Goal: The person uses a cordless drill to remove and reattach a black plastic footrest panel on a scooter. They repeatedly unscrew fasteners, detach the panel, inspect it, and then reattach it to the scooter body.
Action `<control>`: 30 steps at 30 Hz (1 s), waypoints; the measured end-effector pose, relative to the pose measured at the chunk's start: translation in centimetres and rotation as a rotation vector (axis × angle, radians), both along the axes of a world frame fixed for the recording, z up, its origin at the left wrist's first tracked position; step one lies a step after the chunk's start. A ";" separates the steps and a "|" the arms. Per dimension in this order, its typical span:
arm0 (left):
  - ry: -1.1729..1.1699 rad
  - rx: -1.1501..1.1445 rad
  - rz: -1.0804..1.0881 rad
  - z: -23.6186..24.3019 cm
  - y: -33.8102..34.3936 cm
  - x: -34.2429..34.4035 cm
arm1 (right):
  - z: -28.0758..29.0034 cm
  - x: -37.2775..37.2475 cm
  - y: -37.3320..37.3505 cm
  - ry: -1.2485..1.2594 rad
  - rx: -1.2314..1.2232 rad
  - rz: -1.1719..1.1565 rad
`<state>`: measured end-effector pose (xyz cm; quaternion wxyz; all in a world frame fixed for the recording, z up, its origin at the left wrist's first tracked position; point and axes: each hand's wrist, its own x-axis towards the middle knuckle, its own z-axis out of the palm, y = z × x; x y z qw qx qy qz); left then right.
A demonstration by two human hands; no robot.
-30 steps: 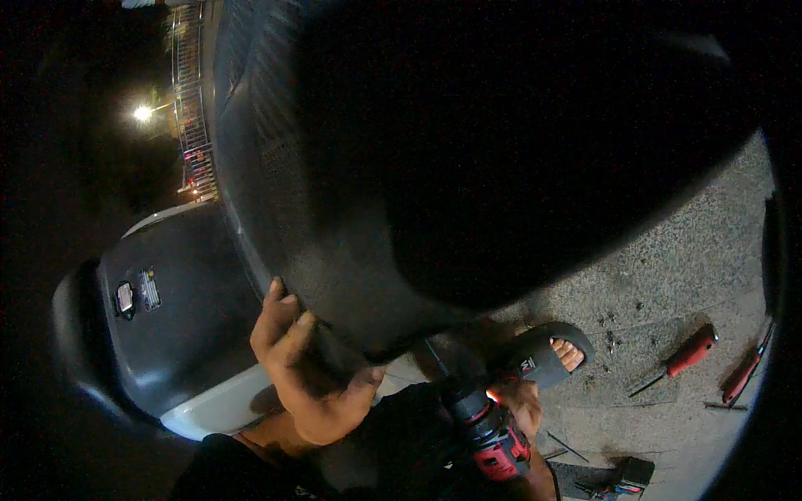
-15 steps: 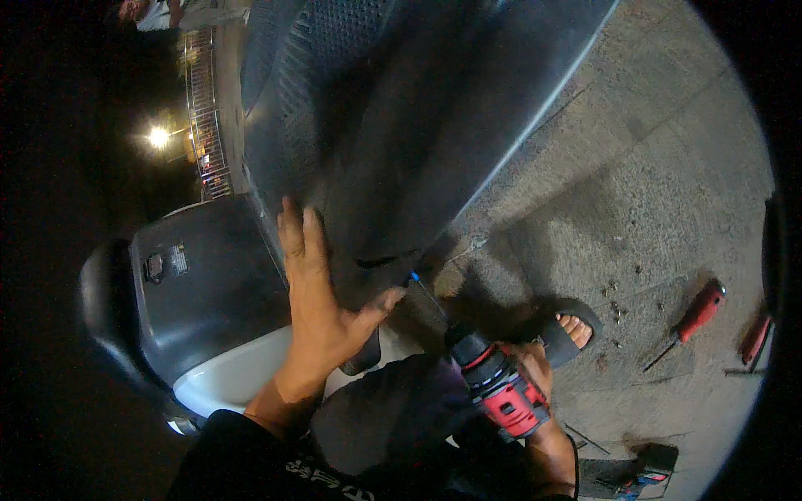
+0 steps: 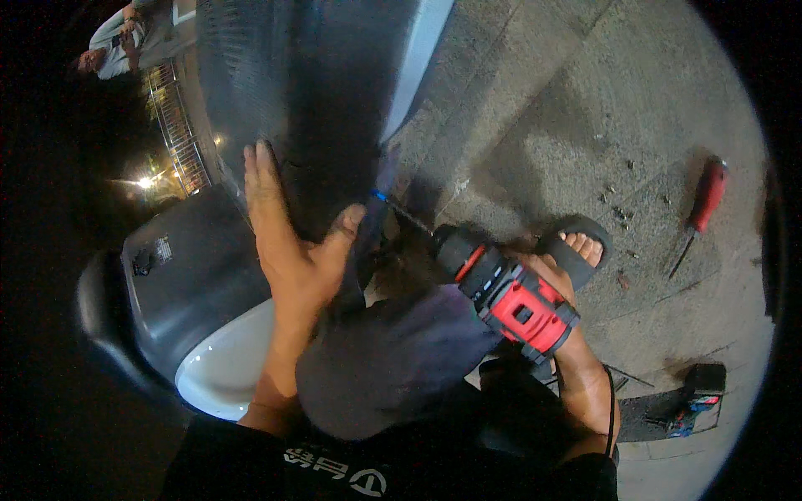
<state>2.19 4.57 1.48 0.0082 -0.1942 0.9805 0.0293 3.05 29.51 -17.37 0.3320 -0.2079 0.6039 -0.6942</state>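
My left hand (image 3: 288, 250) lies against a dark textured plastic panel (image 3: 309, 75), fingers stretched out along it and thumb beside its lower edge. My right hand (image 3: 551, 280) grips a red-and-black cordless drill (image 3: 522, 313), seen from above. Its long bit (image 3: 405, 214) points up and left, its blue-banded tip (image 3: 380, 195) at the panel's edge near my left thumb; whether it is engaged in anything there, I cannot tell.
A black-and-white moulded body (image 3: 200, 275) stands at left. A red-handled screwdriver (image 3: 710, 192), scattered screws (image 3: 621, 213) and a black tool case (image 3: 702, 380) lie on concrete (image 3: 543, 92). My sandalled foot (image 3: 581, 250) is near the drill. Another person (image 3: 117, 42) and railings (image 3: 171, 117) are beyond.
The drill and both hands have moved higher in view. My left fingers have straightened from a bent grip on the panel edge. The view has shifted, showing more concrete and another person.
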 end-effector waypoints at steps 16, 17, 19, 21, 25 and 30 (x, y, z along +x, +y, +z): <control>-0.122 -0.159 0.002 -0.4 1.8 -1.0 | 0.3 0.4 -0.6 -0.055 -0.239 -0.242; -0.137 -0.151 0.017 -0.4 2.1 -1.2 | 0.3 0.5 -0.6 -0.001 -0.221 -0.281; -0.115 -0.197 -0.021 -0.5 1.4 -0.9 | 0.5 0.7 -0.3 0.103 -0.187 -0.356; -0.118 -0.176 -0.019 -0.5 1.5 -0.9 | 0.0 1.4 -1.0 -0.063 -0.281 -0.303; -0.073 -0.100 0.028 -0.5 1.4 -0.7 | 0.6 2.0 -1.0 -0.117 -0.276 -0.286; -0.070 -0.108 0.026 -0.4 0.5 -0.5 | 1.3 1.8 -0.7 -0.121 -0.263 -0.289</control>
